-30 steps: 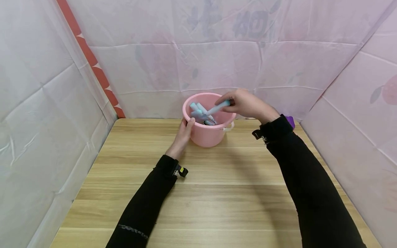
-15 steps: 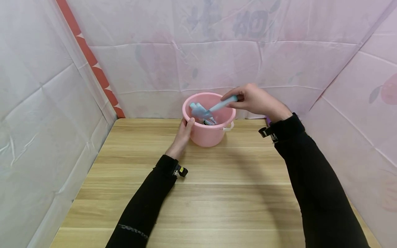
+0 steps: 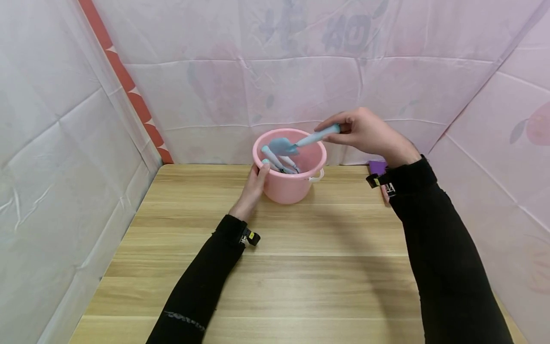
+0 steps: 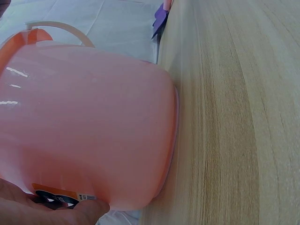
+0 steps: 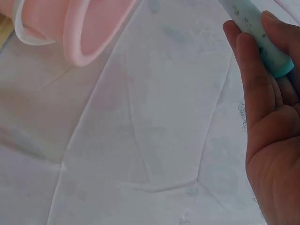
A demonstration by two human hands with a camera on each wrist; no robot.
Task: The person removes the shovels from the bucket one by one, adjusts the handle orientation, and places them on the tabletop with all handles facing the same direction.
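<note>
A pink plastic bucket [image 3: 289, 188] stands at the far middle of the wooden table [image 3: 279, 267], with several light blue utensils [image 3: 275, 160] leaning inside it. My left hand [image 3: 254, 184] holds the bucket's near left side, thumb at the rim; the left wrist view shows the bucket wall [image 4: 89, 122] close up. My right hand [image 3: 365, 134] pinches the handle of a light blue spatula [image 3: 301, 141] lifted above the bucket's rim, its blade over the opening. In the right wrist view the handle [image 5: 255, 33] lies across my fingers [image 5: 248, 70].
Pale pink sheeting [image 3: 301, 71] walls the table on three sides, with a red-orange strip [image 3: 124, 81] at the left rear. A purple object [image 3: 378, 167] lies at the table's far right edge, partly behind my right wrist. The bucket's white handle [image 3: 317, 177] hangs at its right.
My right hand has lifted the blue spatula up and to the right, out of the bucket; its blade now shows above the rim. The left hand and bucket have stayed put.
</note>
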